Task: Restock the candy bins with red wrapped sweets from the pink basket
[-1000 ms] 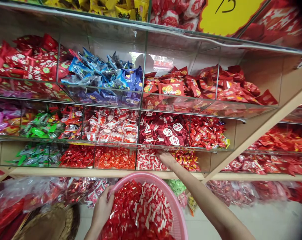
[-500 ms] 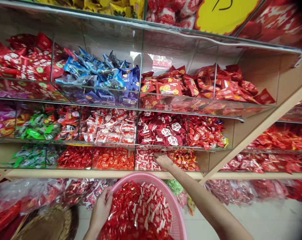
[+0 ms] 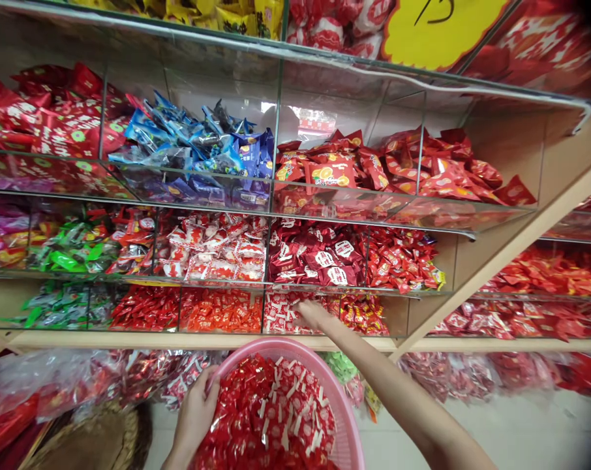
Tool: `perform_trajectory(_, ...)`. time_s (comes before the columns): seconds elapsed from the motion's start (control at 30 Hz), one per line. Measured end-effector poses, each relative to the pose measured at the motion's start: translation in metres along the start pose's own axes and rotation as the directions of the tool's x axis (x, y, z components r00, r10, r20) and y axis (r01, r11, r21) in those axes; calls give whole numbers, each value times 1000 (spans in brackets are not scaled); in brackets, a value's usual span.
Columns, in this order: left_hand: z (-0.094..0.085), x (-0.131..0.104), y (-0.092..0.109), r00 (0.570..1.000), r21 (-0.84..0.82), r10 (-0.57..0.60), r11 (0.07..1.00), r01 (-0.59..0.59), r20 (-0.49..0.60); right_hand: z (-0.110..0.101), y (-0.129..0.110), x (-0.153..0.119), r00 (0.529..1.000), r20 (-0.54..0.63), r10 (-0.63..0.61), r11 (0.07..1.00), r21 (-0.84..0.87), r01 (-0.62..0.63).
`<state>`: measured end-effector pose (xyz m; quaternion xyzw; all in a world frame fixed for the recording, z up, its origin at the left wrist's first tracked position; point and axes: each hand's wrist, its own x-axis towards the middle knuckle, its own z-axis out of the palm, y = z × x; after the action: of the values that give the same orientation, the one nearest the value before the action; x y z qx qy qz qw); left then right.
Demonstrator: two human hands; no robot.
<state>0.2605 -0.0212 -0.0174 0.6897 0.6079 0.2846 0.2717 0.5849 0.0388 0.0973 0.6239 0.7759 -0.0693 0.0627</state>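
My left hand [image 3: 196,408] is closed on the rim of a pink plastic basket [image 3: 347,398], its thumb over the edge. Inside the basket lies a heap of red-wrapped candies [image 3: 244,398], with red and white wrapped candies [image 3: 300,405] on the right side. My right hand [image 3: 314,315] reaches into a bottom-row compartment of red and white wrapped candies [image 3: 280,313]. Motion blurs its fingers, so whether they grip a candy cannot be made out.
Glass-divided shelves [image 3: 202,279] hold wrapped sweets in several colours. A wooden upright [image 3: 511,235] slants at the right. Below the lowest shelf lie clear bags of sweets [image 3: 80,378] and a round woven basket [image 3: 141,431]. A yellow price sign [image 3: 439,39] hangs at the top.
My right hand has shifted slightly left within the same compartment and looks more blurred. My left hand and the pink basket have stayed nearly in place.
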Motion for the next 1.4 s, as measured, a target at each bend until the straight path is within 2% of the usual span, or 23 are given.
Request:
perform_trajectory(0.13, 0, 0, -1, 1000, -3, -1, 1000, 1, -7, 6, -17, 8, 997, 64, 52, 999, -1, -53)
perform_trajectory(0.33, 1, 0, -1, 1000, 1, -15, 1000, 15, 5, 9, -27, 14, 993, 100, 65, 998, -24, -63)
perform_trajectory(0.73, 0, -1, 0, 1000, 0, 5, 1000, -5, -7, 13, -26, 18, 993, 113, -13, 997, -76, 22)
perform_trajectory(1.03, 2, 0, -2, 1000, 12, -7, 1000, 7, -13, 16, -27, 14, 997, 80, -25, 997, -68, 30)
perform_trajectory(1.17, 1, 0, -2, 1000, 14, -16, 1000, 16, 8, 17, -17, 12, 998, 51, -47, 998, -44, 50)
perform_trajectory(1.27, 2, 1, -4, 1000, 14, -16, 1000, 16, 11, 8, 3, 9, 997, 20, -68, 995, 68, 67)
perform_trajectory(1.33, 3, 1, -5, 1000, 12, -6, 1000, 6, 1, 0, 19, 9, 1000, 20, -18, 988, 155, 14)
perform_trajectory(1.4, 3, 0, -5, 1000, 5, 13, 1000, -13, -19, -6, 31, 12, 995, 13, 102, 975, 197, -102)
